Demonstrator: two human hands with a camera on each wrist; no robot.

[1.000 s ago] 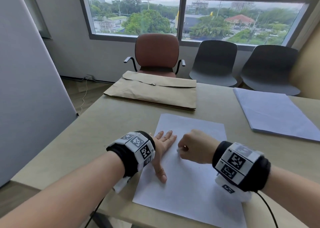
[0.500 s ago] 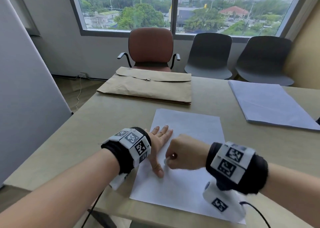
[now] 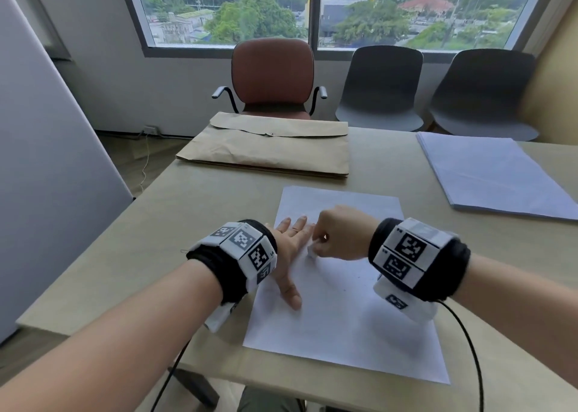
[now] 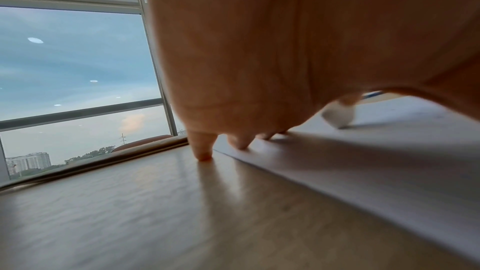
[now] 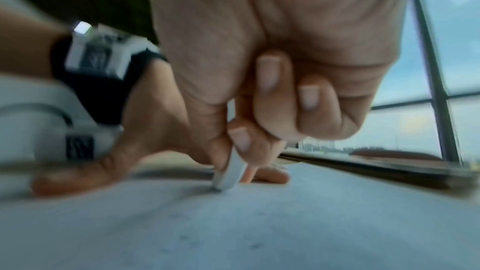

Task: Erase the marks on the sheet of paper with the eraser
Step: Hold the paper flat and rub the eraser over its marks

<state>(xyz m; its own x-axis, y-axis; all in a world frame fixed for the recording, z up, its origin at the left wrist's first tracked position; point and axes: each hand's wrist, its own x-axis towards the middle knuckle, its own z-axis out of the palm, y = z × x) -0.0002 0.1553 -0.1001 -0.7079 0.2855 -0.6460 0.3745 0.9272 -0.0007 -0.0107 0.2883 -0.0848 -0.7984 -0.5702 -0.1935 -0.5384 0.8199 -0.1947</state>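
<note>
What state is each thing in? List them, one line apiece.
White sheet of paper: flat on the table, pinned by the left hand.
Small white eraser: pinched in the right hand, tip on the sheet.
Left hand: open, fingers spread flat.
Right hand: curled round the eraser.
Brown paper envelope: flap closed.

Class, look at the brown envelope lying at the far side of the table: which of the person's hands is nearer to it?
Left, narrowly. The left hand lies flat on the sheet's left edge, fingers towards the brown envelope; the right hand, pinching the eraser, is alongside.
</note>
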